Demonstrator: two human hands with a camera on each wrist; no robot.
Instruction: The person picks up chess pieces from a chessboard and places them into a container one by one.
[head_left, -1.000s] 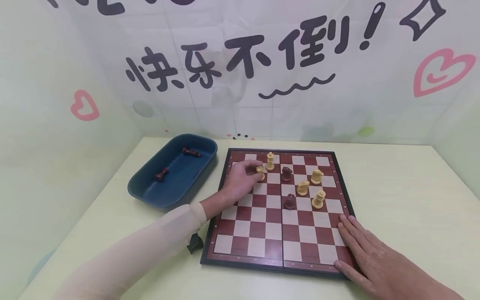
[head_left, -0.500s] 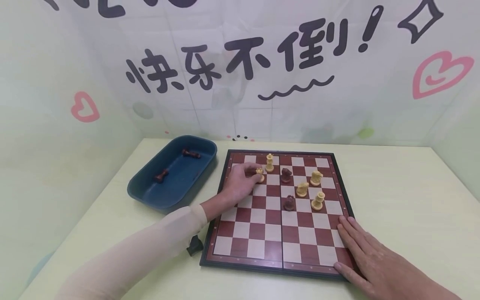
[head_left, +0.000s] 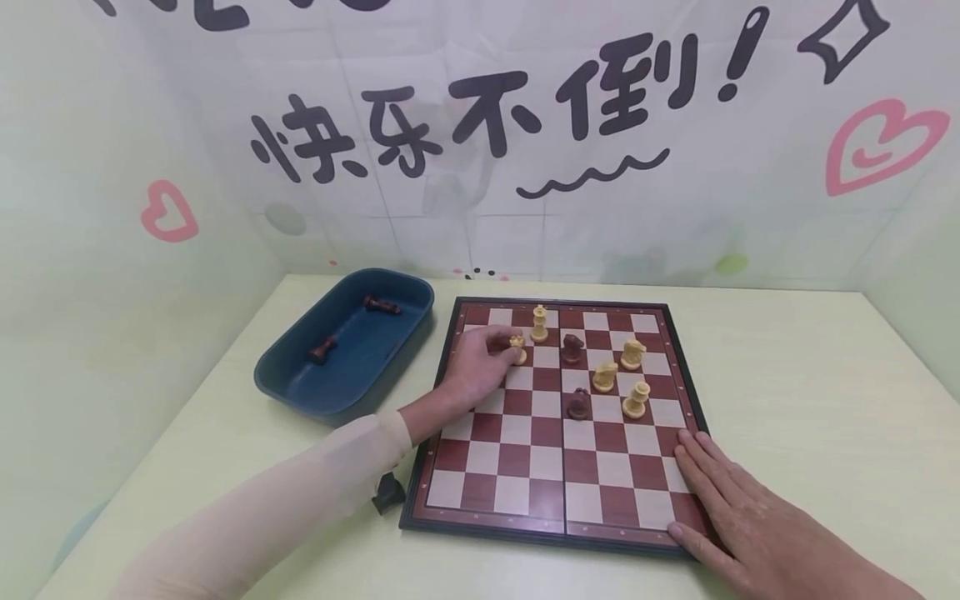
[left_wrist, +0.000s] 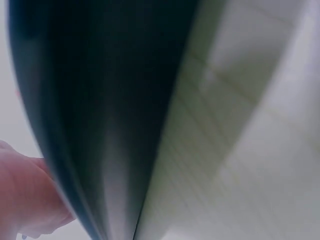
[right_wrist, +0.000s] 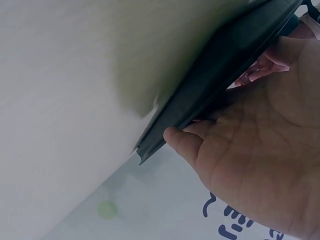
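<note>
In the head view my left hand (head_left: 478,367) reaches over the chessboard (head_left: 515,458) from the left. Its thumb and forefinger pinch a cream chess queen (head_left: 517,350) on the far left half. Just behind and right of the queen stands a cream king (head_left: 539,323). My right hand (head_left: 738,521) rests on the board's near right edge, fingers extended. The right wrist view shows this hand's palm and the board's dark side (right_wrist: 200,80). In the left wrist view a dark curved wall (left_wrist: 105,100) covers much of the picture, with part of a hand (left_wrist: 30,195) beside it.
On the board's right half stand two cream knights (head_left: 632,354), a cream rook (head_left: 636,400) and two dark red pieces (head_left: 573,348). A blue tray (head_left: 300,400) holding dark red pieces (head_left: 382,305) stands left of the board. A small black object (head_left: 388,493) lies by the board's left edge.
The queen has shifted very slightly left between my left thumb and forefinger. My right hand stays on the board's edge, and the other pieces stand where they stood.
</note>
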